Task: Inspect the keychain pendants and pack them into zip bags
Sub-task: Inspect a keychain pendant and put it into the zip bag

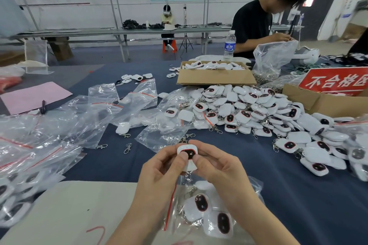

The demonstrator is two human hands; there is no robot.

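Nearest us, lower centre: our left hand (159, 167) and right hand (217, 165), raised together over the tabletop (258, 165). Both pinch one pendant (188, 154), with fingers (211, 149) and thumbs curled on its edges and its dark, red-rimmed face turned up to us. Its clasp hangs below, behind the hands, and is hard to make out.

Directly beneath the hands: one zip bag (209, 215), red seal strip at its left side, at least two pendants inside. It lies partly on a pale board (69, 205) at lower left.

Step in hand, as we judge it: inspection of the held piece, which is not yet packed. The next move calls for turning it to check the back and ring, then freeing one hand to hold the bag mouth open.

- Centre right: heap of loose pendants (249, 111), large.
- Centre left: empty zip bags (95, 113), overlapping, with a few loose clasps (127, 148) near them.
- Left edge: filled bags (16, 195), cut off by the frame.
- Upper centre: cardboard box (215, 77) holding more white pieces.
- Right edge: red sign (336, 80) in a second carton (318, 103), lettering cut off.
- Beyond: water bottle (230, 45); a person in a black shirt (253, 24) working opposite.

We cannot tell the count in our bag, whether its mouth is open, or what the small pale mark at the centre of the held face is.
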